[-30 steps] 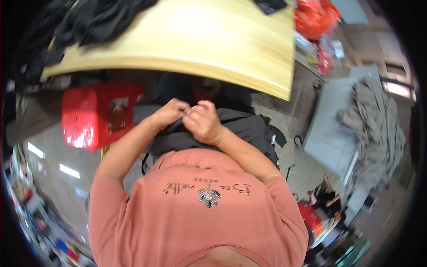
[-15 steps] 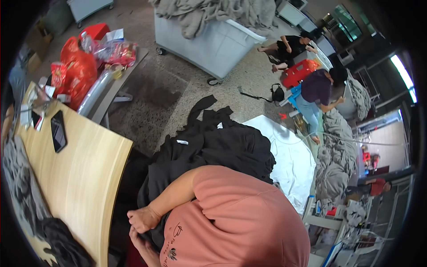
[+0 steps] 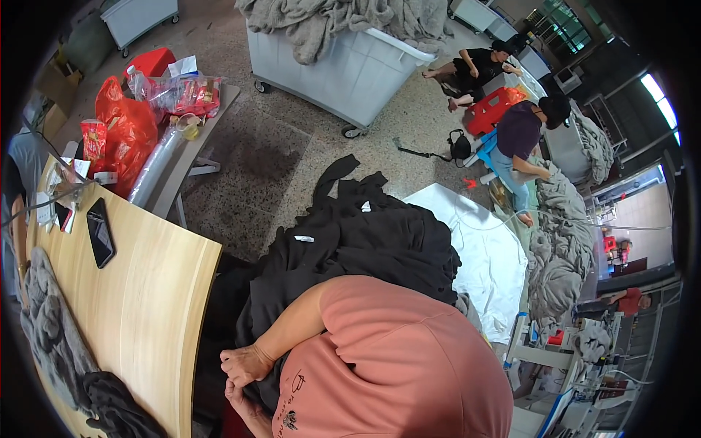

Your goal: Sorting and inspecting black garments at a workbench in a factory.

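My right hand (image 3: 245, 364), at the end of a bare forearm below a pink short sleeve, is closed with its fingers curled. Just below it, my left hand (image 3: 247, 406) is also closed, its fingertips close to the right hand. Whatever the fingers pinch is too small or hidden to name. Dark cloth lies right behind both hands. A large heap of black garments (image 3: 365, 244) with small white labels spreads beside my right arm. Part of that heap is covered by my arm and the pink shirt (image 3: 409, 358).
A curved wooden table (image 3: 146, 292) stands left, bearing a phone (image 3: 101, 232), grey cloth (image 3: 55, 336) and dark cloth (image 3: 117, 409). Beyond are red plastic bags (image 3: 124, 124) and a wheeled white bin (image 3: 336, 73) of grey fabric. At right, a white sheet (image 3: 482, 263) and seated co-workers (image 3: 520, 131).
The whole view has shifted slightly. My closed hands stay together beside the dark cloth, the lower one now nearer the upper. At right, the purple-shirted co-worker's arm has dropped toward the grey fabric.
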`<state>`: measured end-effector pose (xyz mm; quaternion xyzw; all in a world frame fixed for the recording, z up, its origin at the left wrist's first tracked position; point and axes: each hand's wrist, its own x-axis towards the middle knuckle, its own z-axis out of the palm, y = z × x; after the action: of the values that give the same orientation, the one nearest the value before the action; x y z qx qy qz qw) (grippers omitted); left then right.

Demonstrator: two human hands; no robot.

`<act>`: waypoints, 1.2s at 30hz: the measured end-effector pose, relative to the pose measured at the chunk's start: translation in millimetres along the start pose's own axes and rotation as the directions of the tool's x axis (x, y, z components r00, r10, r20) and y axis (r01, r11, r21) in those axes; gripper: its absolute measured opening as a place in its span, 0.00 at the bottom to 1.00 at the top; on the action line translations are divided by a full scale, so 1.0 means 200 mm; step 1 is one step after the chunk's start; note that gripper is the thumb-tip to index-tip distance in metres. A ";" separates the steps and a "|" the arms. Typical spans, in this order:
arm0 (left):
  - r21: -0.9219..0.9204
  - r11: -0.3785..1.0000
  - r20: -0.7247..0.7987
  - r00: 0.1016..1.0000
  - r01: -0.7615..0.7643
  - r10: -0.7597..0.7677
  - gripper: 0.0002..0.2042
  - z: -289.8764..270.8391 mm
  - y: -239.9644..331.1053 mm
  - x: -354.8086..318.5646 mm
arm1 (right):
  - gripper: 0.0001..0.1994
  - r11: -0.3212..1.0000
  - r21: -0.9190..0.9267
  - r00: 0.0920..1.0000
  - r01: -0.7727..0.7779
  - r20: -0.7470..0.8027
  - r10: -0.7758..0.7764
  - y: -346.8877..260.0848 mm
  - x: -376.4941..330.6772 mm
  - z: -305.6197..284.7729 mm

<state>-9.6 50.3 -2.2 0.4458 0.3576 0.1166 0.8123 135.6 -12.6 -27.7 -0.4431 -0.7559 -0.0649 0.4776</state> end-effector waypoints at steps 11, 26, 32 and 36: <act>0.081 0.997 -0.123 0.992 -0.001 0.011 0.08 0.01 -0.05 -0.02 | 0.04 0.715 0.236 0.705 -0.658 0.528 0.474 0.01 0.05 -0.06; 0.282 0.958 -0.219 0.968 -0.054 0.119 0.02 0.06 -0.08 -0.04 | 0.13 0.448 0.128 0.394 -0.885 0.721 0.571 0.08 0.00 -0.04; 0.302 0.951 -0.182 0.975 -0.065 0.125 0.02 0.06 -0.09 0.00 | 0.10 0.510 0.038 0.411 -0.859 0.644 0.645 0.01 0.03 -0.11; 0.295 0.948 -0.231 0.954 -0.117 0.189 0.02 0.05 -0.15 0.00 | 0.04 0.541 0.056 0.449 -0.839 0.634 0.630 0.01 0.01 -0.10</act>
<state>-5.8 26.9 -22.8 0.5632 0.4363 0.1849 0.6770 150.1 -20.4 -16.6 -0.6325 -0.5794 0.4222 0.2933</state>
